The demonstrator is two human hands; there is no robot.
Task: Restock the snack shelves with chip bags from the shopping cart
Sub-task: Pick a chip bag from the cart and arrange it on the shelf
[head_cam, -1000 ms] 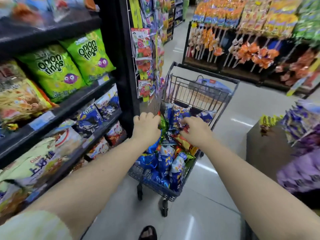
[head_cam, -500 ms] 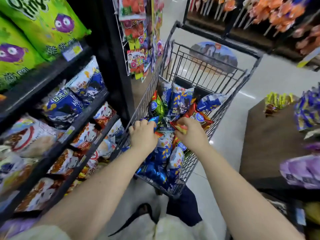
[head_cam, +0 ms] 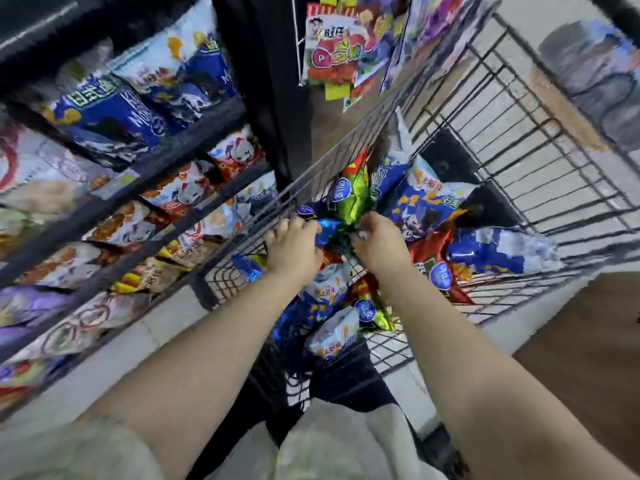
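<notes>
Compared with the frame half a second earlier, both hands have pushed deeper into the shopping cart [head_cam: 502,140] and the camera has tipped further down, so the cart's wire basket now fills the centre and right of the frame. Left hand [head_cam: 294,245], centre of frame: fingers [head_cam: 304,226] curled closed on a shiny blue chip bag [head_cam: 327,228] lying by the cart's left wire wall. Right hand [head_cam: 379,242], just right of it: fingers closed on bag edges in the pile; which bag it grips cannot be told. Between the two hands, and just above them in the frame, stands a green chip bag [head_cam: 353,195]. Remaining chip bags [head_cam: 498,249], blue-and-white, red and green, lie heaped in the basket from centre to right and down toward the lower centre. Snack shelves [head_cam: 114,188], left side of frame: black tiers already carrying blue, white and orange bags, blurred by motion. Hanging snack packets [head_cam: 334,46], upper centre: clipped on the shelf end panel above the cart. Lower centre: pale clothing of the person and a strip of light floor [head_cam: 114,362] beneath the shelves.
</notes>
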